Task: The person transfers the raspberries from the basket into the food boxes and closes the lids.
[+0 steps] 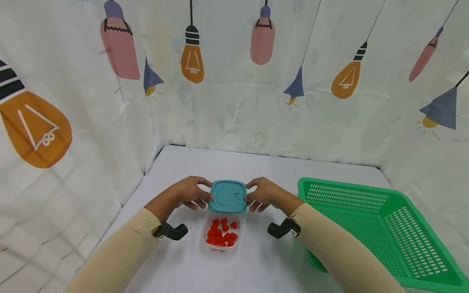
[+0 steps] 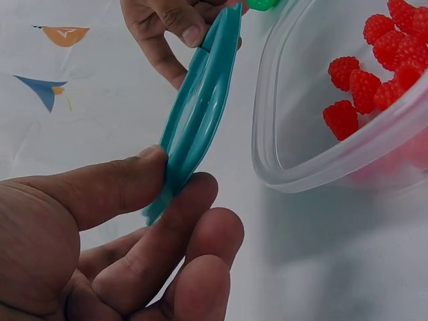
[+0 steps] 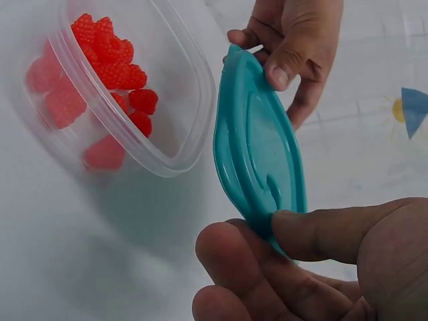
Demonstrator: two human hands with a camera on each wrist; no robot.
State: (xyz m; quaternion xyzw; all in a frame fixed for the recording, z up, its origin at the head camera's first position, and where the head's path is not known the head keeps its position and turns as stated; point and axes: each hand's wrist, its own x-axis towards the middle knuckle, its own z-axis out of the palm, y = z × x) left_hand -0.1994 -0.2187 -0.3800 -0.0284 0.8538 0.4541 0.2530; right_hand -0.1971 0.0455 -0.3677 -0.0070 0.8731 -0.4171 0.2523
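Observation:
A teal plastic lid [image 1: 228, 197] is held up between both hands, just beyond a clear container [image 1: 239, 234]. My left hand [image 1: 190, 193] pinches the lid's left edge between thumb and fingers. On the opposite edge my right hand [image 1: 264, 193] pinches it the same way. Several red raspberries [image 1: 218, 235] lie in the uncovered container, which stands on the table. In the left wrist view the lid [image 2: 200, 107] is tilted and apart from the container's rim [image 2: 264, 134]. The right wrist view shows the lid [image 3: 264, 147] beside the container too.
A large green plastic basket [image 1: 366, 236] with slotted walls stands on the right, partly behind the right forearm. White cloth covers the table [image 1: 176, 260]. Patterned curtains [image 1: 234, 106] hang at the back and sides.

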